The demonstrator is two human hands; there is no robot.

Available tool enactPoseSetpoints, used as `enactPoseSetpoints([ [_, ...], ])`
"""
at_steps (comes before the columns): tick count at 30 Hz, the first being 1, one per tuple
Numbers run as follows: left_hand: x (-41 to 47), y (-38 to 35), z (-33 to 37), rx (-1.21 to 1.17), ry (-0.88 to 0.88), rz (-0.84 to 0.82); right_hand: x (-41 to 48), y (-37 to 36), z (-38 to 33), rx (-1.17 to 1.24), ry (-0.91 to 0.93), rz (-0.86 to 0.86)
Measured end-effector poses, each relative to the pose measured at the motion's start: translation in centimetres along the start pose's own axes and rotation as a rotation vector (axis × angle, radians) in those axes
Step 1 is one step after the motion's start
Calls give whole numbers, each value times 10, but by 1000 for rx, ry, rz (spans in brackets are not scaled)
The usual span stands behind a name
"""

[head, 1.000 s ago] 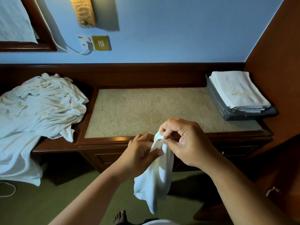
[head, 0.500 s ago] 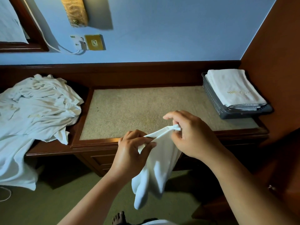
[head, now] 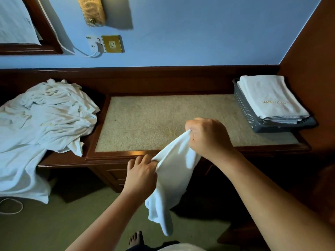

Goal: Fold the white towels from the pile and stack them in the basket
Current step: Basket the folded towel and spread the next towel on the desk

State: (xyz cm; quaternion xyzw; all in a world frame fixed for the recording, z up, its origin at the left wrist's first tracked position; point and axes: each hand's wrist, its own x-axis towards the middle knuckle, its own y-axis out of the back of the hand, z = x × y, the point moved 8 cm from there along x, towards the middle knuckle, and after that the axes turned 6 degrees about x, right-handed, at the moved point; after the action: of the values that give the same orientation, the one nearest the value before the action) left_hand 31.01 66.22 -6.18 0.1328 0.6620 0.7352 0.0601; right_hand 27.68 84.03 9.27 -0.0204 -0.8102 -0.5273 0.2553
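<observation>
Item: white towel [head: 175, 169], held in the air in front of the desk's near edge, its upper edge stretched slantwise between both hands, the rest hanging loose toward the floor; left hand [head: 140, 175], lower, fingers curled and pinching the towel's left end; right hand [head: 208, 138], higher and over the desk's front edge, closed in a fist round the towel's upper corner; pile of white towels [head: 45, 120], crumpled, on the desk's left end and spilling down over its edge; basket [head: 243, 107], dark grey mesh, at the desk's far right against the wooden side panel; folded towels [head: 270, 98], a neat stack inside the basket, the top one bearing gold lettering; desk [head: 154, 120], dark wood with a beige speckled inset top; wall socket [head: 112, 44] with a white plug and cable just beside it, on the blue wall; bare foot [head: 136, 239] on the green carpet below.
</observation>
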Motion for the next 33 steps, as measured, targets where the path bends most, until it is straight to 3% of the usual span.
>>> enactPoseSetpoints([
  [6,-33,-69,-66,200,211,-249,11,1,41,-37,-117,-10],
  [9,-48,-83,-94,260,333,-371,15,-3,44,-29,-78,-31],
  [15,-64,-78,-166,363,518,-443,15,5,76,13,-205,22],
  [17,-63,-80,-170,269,531,-461,17,-3,71,44,-184,-23],
  [19,-47,-75,-146,75,448,-413,15,-23,47,81,-78,-137],
  [22,-13,-29,-70,-353,141,-107,6,-52,1,148,178,-287],
  [25,3,19,-13,-725,20,17,-1,-62,-27,143,332,-326],
  [29,18,40,13,-624,-47,77,3,-51,-38,82,450,-227],
  [33,28,44,34,-659,-126,-5,7,-31,-35,141,422,-114],
])
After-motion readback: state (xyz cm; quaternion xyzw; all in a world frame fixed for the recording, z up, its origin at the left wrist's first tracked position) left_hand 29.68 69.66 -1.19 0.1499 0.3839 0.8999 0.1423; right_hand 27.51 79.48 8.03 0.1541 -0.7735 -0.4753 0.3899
